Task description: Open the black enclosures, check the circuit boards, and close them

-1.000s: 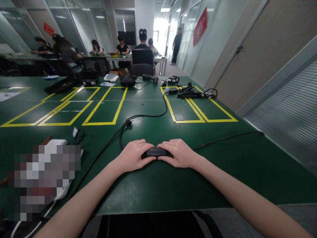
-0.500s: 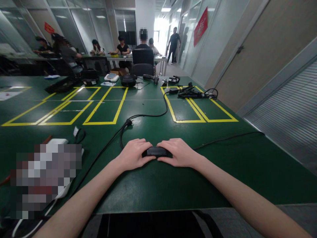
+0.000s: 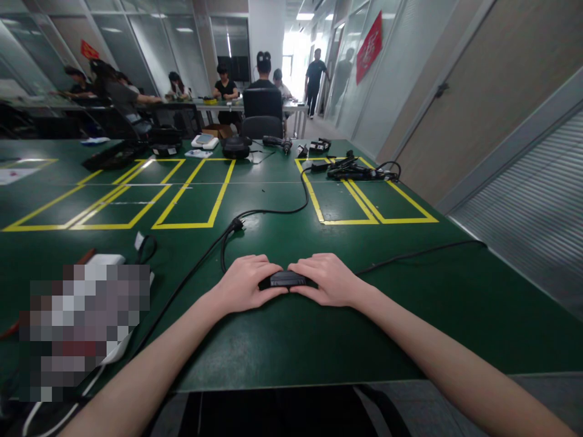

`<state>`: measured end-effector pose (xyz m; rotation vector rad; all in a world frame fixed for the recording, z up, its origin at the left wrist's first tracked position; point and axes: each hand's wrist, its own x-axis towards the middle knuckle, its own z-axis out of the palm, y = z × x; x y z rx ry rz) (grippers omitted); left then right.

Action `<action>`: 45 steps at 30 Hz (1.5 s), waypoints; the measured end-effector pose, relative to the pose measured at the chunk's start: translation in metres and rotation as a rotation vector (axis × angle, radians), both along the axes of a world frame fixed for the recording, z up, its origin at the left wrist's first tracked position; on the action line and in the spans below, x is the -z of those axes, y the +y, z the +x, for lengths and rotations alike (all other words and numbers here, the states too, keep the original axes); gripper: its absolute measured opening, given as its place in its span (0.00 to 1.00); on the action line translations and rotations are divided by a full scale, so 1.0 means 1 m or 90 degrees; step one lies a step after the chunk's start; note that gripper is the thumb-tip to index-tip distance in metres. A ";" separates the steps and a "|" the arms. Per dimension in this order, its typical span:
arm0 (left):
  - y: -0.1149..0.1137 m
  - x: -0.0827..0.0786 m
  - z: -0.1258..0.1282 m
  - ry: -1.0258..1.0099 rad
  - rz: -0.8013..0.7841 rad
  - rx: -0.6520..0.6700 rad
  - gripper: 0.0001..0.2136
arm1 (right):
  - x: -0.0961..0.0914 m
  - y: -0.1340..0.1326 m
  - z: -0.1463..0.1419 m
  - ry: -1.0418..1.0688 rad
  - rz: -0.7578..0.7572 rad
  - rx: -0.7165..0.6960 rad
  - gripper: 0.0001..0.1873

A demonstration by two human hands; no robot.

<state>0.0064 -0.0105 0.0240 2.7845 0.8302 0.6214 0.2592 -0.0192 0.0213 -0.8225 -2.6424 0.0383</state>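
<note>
A small flat black device [image 3: 286, 279] lies on the green table [image 3: 291, 340] in front of me. My left hand [image 3: 246, 282] grips its left end with curled fingers, thumb along the near edge. My right hand [image 3: 325, 280] closes over its right end the same way. The fingertips of both hands nearly meet above it. Most of the device is hidden under my fingers.
A black power cable with a plug [image 3: 235, 226] loops just beyond my hands. A thin black wire [image 3: 419, 250] runs off to the right. Yellow tape rectangles [image 3: 191, 200] mark the table. Tools and cables [image 3: 355, 171] lie far right. A blurred patch [image 3: 86, 331] sits at the left. Several people sit at far tables.
My hands and the device stay put. A person standing in the far corridor has shifted slightly left.
</note>
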 end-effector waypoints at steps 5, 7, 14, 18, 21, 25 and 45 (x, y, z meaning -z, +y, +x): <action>-0.001 0.001 0.001 0.005 0.021 0.002 0.18 | 0.001 0.001 0.001 0.014 -0.016 -0.018 0.19; -0.001 0.000 0.001 -0.019 0.035 0.012 0.18 | 0.002 0.001 0.001 0.031 -0.018 -0.018 0.18; -0.005 0.001 0.001 -0.018 0.122 0.017 0.16 | -0.002 -0.002 0.002 0.192 -0.310 0.002 0.20; -0.005 0.006 0.003 0.000 0.188 0.040 0.15 | -0.006 -0.005 0.001 0.313 -0.729 -0.028 0.22; -0.005 0.004 0.005 -0.029 0.232 0.042 0.15 | -0.009 -0.005 0.001 0.362 -0.763 -0.026 0.23; -0.008 -0.005 0.006 -0.168 0.314 0.032 0.15 | -0.015 0.000 0.008 0.448 -0.701 -0.040 0.21; -0.007 0.005 0.004 -0.109 0.011 0.032 0.10 | -0.057 0.045 0.138 0.994 -0.149 0.616 0.10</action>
